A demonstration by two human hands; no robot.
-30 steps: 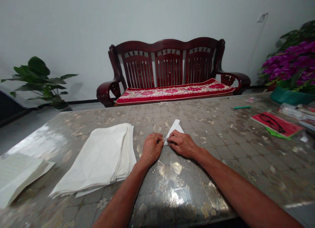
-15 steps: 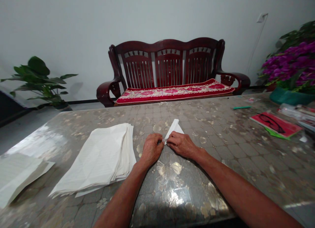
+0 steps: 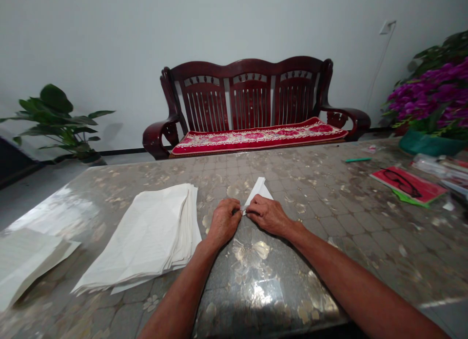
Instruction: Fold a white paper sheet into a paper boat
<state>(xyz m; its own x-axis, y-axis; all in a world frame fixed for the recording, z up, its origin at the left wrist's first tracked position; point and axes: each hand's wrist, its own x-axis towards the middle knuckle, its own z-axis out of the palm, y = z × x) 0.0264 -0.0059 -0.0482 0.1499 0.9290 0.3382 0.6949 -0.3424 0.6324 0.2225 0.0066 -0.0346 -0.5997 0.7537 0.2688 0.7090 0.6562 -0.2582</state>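
A small folded sheet of white paper (image 3: 259,187) lies on the patterned table, its narrow pointed end away from me. My left hand (image 3: 224,221) pinches the near left corner of it between thumb and fingers. Close beside it, my right hand (image 3: 269,214) presses on the near part with bent fingers and covers much of the fold. The fingertips of both hands almost meet at the paper's near edge. A stack of white paper sheets (image 3: 146,231) lies to the left of my left hand.
Another folded sheet (image 3: 27,261) rests at the far left of the table (image 3: 310,261). To the right are a green pen (image 3: 357,159), eyeglasses (image 3: 402,182) on a red booklet (image 3: 427,190), and purple flowers in a teal pot (image 3: 431,143). A wooden bench (image 3: 252,97) stands behind.
Both hands stay at the folded paper in almost the same pose. The whole view has shifted very slightly.
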